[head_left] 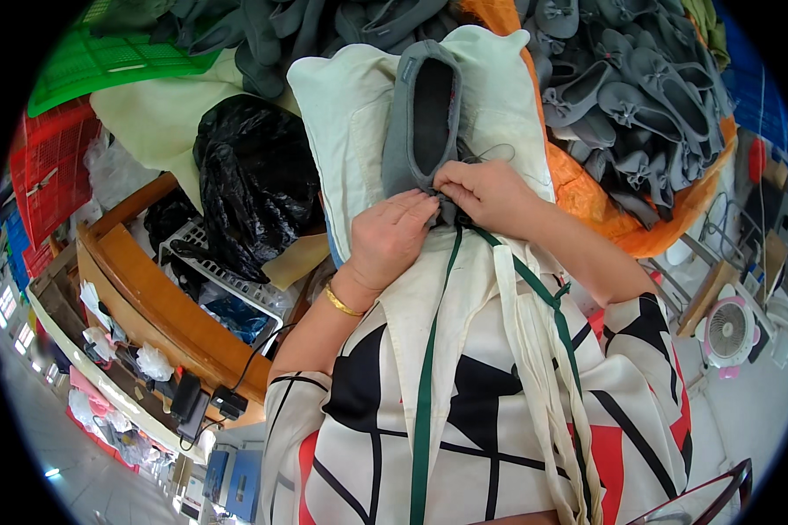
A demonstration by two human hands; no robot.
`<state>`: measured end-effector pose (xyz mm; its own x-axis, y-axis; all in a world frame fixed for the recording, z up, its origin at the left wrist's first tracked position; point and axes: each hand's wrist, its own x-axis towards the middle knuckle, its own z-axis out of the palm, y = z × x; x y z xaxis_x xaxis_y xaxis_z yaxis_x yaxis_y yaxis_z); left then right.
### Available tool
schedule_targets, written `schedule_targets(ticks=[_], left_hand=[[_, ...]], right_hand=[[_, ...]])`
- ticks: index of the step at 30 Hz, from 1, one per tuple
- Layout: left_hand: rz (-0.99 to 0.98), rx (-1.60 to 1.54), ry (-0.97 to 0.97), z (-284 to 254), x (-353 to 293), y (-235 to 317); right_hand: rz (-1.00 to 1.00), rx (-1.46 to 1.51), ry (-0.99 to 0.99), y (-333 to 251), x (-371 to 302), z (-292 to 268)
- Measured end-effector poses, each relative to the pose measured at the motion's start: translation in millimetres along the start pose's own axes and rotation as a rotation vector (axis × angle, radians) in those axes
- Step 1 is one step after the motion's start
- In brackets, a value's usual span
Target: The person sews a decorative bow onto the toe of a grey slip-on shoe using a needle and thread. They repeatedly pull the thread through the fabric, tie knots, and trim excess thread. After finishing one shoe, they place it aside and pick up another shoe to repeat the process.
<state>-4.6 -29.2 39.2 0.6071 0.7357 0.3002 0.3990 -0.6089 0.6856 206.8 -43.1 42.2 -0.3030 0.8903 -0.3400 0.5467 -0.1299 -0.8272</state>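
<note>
A grey slip-on shoe point(397, 122) with a dark lining lies on a pale cloth pad point(341, 105) in front of me, its near end toward my body. My left hand point(392, 232), a gold bracelet at its wrist, closes its fingers on the shoe's near end. Beside it, my right hand point(486, 194) is pinched at the same spot; what its fingertips hold is too small to make out. A loop of dark thread point(499, 150) rises by the right hand. Dark grey material point(447, 213) shows between the hands, partly hidden by the fingers.
An orange sack point(587, 188) full of grey shoes with bows stands at the right. More grey shoes point(263, 44) pile up at the far side. To the left are a black plastic bag point(254, 175), a white basket point(236, 284) and a wooden table edge point(166, 297). A small fan point(728, 331) stands right.
</note>
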Motion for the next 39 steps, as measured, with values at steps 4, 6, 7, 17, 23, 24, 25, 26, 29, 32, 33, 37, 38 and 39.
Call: schedule_targets(ticks=[4, 6, 7, 17, 23, 24, 25, 26, 29, 32, 33, 37, 38, 39], left_hand=[[0.038, 0.03, 0.027, 1.4, 3.3, 2.8], [0.048, 0.019, 0.034, 7.4, 0.3, 2.6], [0.056, 0.038, 0.028, 6.6, -1.0, -1.0], [0.104, 0.042, -0.033, -14.1, -4.9, 9.1], [0.172, 0.153, -0.061, -14.9, -6.0, 7.2], [0.183, 0.191, -0.07, -17.6, -1.9, 8.6], [0.195, 0.217, -0.077, -23.5, 3.3, 12.5], [0.207, 0.241, -0.089, -31.3, 8.9, 14.6], [0.279, 0.271, -0.016, -39.1, 16.8, 17.0], [0.312, 0.229, -0.053, -36.6, 13.4, 13.6], [0.284, 0.237, -0.056, -36.9, 13.0, 13.7], [0.056, 0.132, -0.05, -22.0, 9.1, 8.6], [-0.001, 0.089, -0.04, -19.0, 9.6, 7.7], [-0.057, 0.059, -0.074, -19.6, 8.7, 7.2]], right_hand=[[0.07, 0.01, -0.01, -7.8, 4.0, -0.9], [0.133, 0.042, 0.014, -12.4, 7.8, 0.0], [0.145, 0.064, 0.038, -15.8, 13.1, 3.1], [-0.127, -0.279, 0.073, -51.5, 17.7, -17.4], [-0.182, -0.22, -0.123, -61.8, 34.6, -18.7], [-0.163, -0.198, -0.162, -55.0, 38.4, -22.6], [-0.179, -0.208, -0.207, -45.1, 40.3, -25.7], [-0.221, -0.153, -0.216, -40.9, 43.6, -27.3], [-0.262, -0.159, -0.285, -22.0, 47.6, -24.5], [-0.257, -0.074, -0.281, -19.8, 45.0, -22.1], [-0.237, -0.037, -0.271, -19.4, 43.7, -18.5], [-0.114, 0.437, -0.073, 4.3, 38.2, 15.1], [-0.023, 0.679, -0.022, 8.1, 37.9, 23.7], [0.065, 1.013, -0.016, 8.8, 43.0, 22.6]])
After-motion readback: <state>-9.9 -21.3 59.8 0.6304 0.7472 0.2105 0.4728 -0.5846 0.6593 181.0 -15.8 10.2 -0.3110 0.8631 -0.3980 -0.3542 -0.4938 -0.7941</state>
